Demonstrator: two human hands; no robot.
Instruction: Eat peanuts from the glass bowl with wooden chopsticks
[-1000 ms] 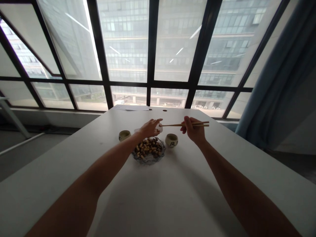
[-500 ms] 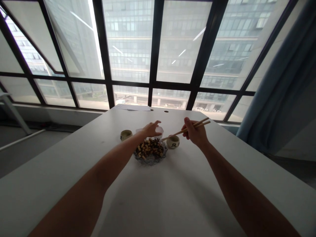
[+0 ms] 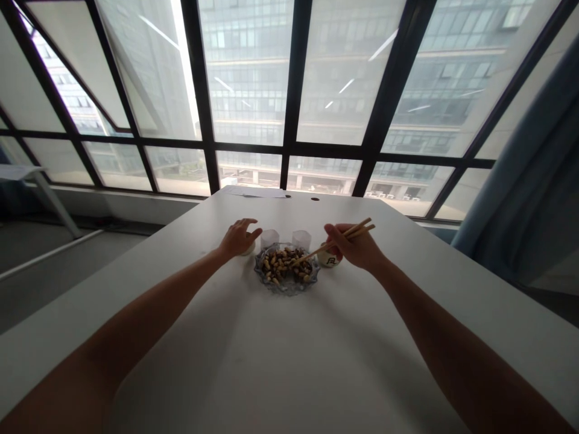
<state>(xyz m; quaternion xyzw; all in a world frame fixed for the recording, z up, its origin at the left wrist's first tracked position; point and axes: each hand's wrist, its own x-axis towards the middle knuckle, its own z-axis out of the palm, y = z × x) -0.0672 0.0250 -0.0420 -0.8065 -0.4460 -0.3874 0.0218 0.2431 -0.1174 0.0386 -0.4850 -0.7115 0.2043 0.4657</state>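
Note:
My right hand (image 3: 355, 244) grips a pair of wooden chopsticks (image 3: 322, 248), whose tips reach into a scalloped glass bowl (image 3: 287, 290). Peanuts and darker pieces (image 3: 281, 263) fill that bowl. Partly behind my right hand is a small cream cup (image 3: 329, 260) with a dark character on it. To the left of the bowl my left hand (image 3: 240, 239) is held with thumb and fingers apart, nothing in it. It covers most of a second small cup (image 3: 248, 251). Two clear plastic cups (image 3: 270, 237) stand side by side just behind the bowl.
Everything stands on a long white table (image 3: 217, 361). White papers (image 3: 256, 191) lie at its far end, beside round dark holes. Large framed windows rise behind it. A blue curtain (image 3: 520, 157) hangs at the right, and another white table (image 3: 22, 173) is at the left.
My left hand has moved left, from over the clear cups to the small cup on the left. The chopstick tips have gone from the bowl's right rim in among the peanuts.

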